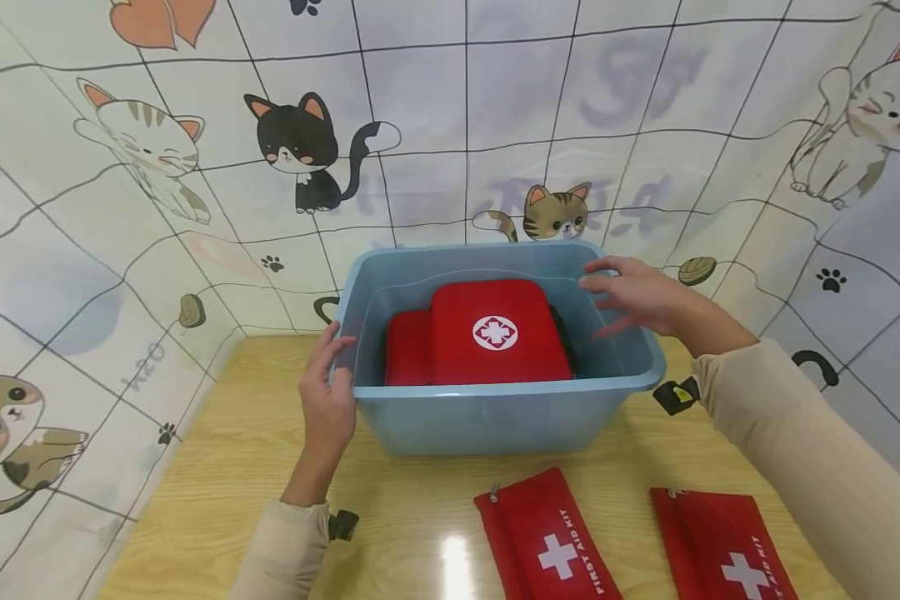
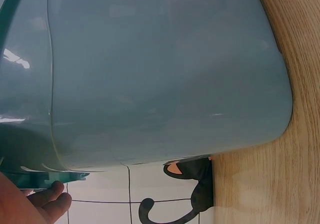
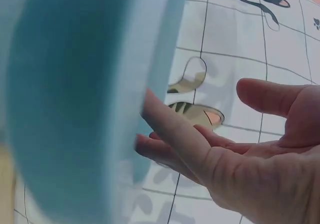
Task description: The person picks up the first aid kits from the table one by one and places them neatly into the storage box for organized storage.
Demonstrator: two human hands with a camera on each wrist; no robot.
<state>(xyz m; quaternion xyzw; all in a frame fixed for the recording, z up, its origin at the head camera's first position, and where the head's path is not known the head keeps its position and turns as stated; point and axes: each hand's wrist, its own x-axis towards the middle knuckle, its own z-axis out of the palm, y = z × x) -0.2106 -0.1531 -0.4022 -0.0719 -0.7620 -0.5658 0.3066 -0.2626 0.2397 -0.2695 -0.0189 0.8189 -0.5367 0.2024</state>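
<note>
Evidently, the left hand [image 1: 328,396] is holding the left rim of the blue box [image 1: 487,421] near its front corner, with fingers bent over the edge; how firmly it presses, one cannot tell. The box stands upright on the table [image 1: 217,467], close to the wall [image 1: 429,125]. Inside it, at the left, lies a smaller red bag [image 1: 407,346], and just beside, partly in front of it, a bigger red bag [image 1: 495,308] with a round white sign. To the right of this bag a dark thing [image 1: 562,337] shows, too much covered to be named. In front of the box a flat red pouch [image 1: 558,550] lies on the table. Further right, the right hand [image 1: 633,296] holds nothing: its fingers are wide apart at the right rim, and contact is not certain. Below its sleeve [image 1: 787,442] lies a second red pouch [image 1: 723,546].

With only one side held, the box could turn or tip if the left hand pulls, and the bags could slide. A box drawn forward could also push the nearer pouch, because it lies directly in that path.
</note>
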